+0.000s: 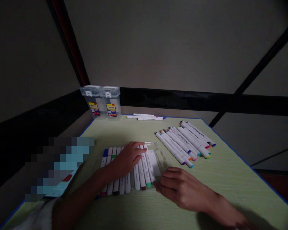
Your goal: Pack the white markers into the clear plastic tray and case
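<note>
White double-ended markers (141,172) lie side by side in a row, several of them in a clear plastic tray (164,159) with a bare right part. Across the row's upper middle rests my left hand (129,157), fingers stretched towards the far ends of the markers and touching them. My right hand (180,187) is closed at the tray's near right corner, thumb and fingers curled together. Whatever its fingertips may pinch is hidden. Blue, green, black, brown and pink caps show along the row.
A loose bunch of markers (182,140) lies on the right of the table (220,172). A few more markers (150,119) lie at the back edge. Two clear lidded boxes (110,102) stand at the back left. A lit, pixelated screen (57,187) is at the left.
</note>
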`<state>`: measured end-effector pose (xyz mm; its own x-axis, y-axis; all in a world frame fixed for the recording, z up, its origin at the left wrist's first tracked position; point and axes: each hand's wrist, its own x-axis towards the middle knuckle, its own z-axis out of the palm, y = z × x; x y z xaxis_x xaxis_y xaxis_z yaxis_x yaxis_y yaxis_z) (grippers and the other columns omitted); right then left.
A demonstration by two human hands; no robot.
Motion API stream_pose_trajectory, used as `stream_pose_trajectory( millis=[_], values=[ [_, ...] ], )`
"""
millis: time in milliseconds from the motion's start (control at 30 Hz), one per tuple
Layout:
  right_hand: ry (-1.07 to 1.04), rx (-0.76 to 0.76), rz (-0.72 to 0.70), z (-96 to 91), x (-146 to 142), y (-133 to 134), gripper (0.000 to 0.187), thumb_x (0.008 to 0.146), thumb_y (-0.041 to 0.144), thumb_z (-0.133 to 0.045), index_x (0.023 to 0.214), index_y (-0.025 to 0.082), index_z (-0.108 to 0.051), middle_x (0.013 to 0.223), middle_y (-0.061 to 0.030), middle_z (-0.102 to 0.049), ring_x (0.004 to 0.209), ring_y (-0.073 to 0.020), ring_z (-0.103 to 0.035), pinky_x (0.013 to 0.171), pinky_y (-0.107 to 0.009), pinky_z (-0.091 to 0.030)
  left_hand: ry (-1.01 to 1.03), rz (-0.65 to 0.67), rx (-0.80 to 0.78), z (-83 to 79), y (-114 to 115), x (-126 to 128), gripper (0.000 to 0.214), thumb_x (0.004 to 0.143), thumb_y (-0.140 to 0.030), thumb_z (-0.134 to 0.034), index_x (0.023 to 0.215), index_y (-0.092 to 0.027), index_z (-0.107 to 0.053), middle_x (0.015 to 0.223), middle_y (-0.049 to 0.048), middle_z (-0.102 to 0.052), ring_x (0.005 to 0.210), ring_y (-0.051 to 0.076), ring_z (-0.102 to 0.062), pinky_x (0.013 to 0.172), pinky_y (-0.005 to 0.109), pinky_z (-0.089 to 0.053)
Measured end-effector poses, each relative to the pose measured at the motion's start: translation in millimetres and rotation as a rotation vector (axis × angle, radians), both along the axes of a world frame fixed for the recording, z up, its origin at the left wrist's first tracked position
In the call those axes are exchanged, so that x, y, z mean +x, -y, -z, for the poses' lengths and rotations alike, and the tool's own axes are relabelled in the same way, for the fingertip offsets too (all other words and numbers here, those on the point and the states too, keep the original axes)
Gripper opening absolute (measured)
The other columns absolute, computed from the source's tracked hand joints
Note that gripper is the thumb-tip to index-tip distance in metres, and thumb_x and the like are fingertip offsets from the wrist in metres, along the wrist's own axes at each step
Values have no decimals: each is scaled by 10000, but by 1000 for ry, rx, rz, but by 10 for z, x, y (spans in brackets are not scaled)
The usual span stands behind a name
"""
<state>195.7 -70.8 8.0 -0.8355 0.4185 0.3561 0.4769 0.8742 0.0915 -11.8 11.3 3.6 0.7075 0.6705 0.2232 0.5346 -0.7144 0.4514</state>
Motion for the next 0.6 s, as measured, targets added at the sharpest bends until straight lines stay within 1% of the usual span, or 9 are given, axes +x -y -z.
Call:
stream_pose_trajectory(
  millis=[100, 167, 233, 300, 433, 533, 600],
  values=[
    [-1, 2, -2, -4, -1, 3, 205, 889, 136, -435, 769, 166, -598, 641, 0, -576, 610, -138, -496, 514, -311, -316, -30, 15, 35, 1, 1, 5, 281, 866, -134, -385, 1080, -173, -564, 1210, 87, -491, 1143, 210, -416, 976, 401, -353],
    [2, -1, 12, -10, -4, 4, 204, 889, 139, -435, 769, 167, -598, 638, 0, -573, 609, -141, -495, 518, -312, -316, -45, 20, 73, 5, 9, 12, 296, 876, -140, -369, 1119, -169, -534, 1220, 90, -482, 1158, 207, -402, 987, 393, -344],
    [13, 0, 8, -16, -6, 1, 205, 888, 138, -437, 761, 167, -595, 640, 0, -573, 607, -141, -494, 515, -311, -314, -59, 11, 110, 8, 22, 19, 332, 883, -150, -351, 1192, -166, -471, 1260, 96, -458, 1195, 207, -373, 1011, 394, -320],
    [31, -3, -2, -18, -5, -5, 207, 887, 137, -438, 752, 167, -591, 635, 2, -569, 604, -139, -492, 514, -307, -313, -77, 0, 141, 6, 37, 23, 373, 890, -169, -340, 1259, -163, -395, 1336, 105, -396, 1254, 211, -315, 1039, 403, -283],
    [35, -17, 1, -2, 5, -21, 212, 888, 136, -433, 747, 175, -587, 642, 0, -572, 619, -141, -493, 536, -308, -324, -159, 29, 182, -11, 58, 24, 448, 911, -302, -348, 1332, -160, -288, 1442, 103, -248, 1331, 215, -191, 1072, 404, -212],
    [13, -34, -7, 10, 10, -24, 221, 888, 135, -415, 762, 175, -592, 641, -7, -574, 627, -149, -492, 557, -311, -332, -254, 55, 172, -19, 62, 31, 536, 909, -419, -331, 1363, -156, -221, 1452, 98, -220, 1340, 216, -172, 1074, 410, -185],
    [-2, -37, -16, 9, 7, -23, 235, 887, 128, -397, 769, 170, -596, 637, -12, -575, 623, -153, -489, 566, -311, -335, -297, 60, 163, -21, 62, 38, 557, 908, -446, -315, 1366, -146, -212, 1452, 103, -213, 1341, 222, -168, 1074, 416, -166]
  ],
)
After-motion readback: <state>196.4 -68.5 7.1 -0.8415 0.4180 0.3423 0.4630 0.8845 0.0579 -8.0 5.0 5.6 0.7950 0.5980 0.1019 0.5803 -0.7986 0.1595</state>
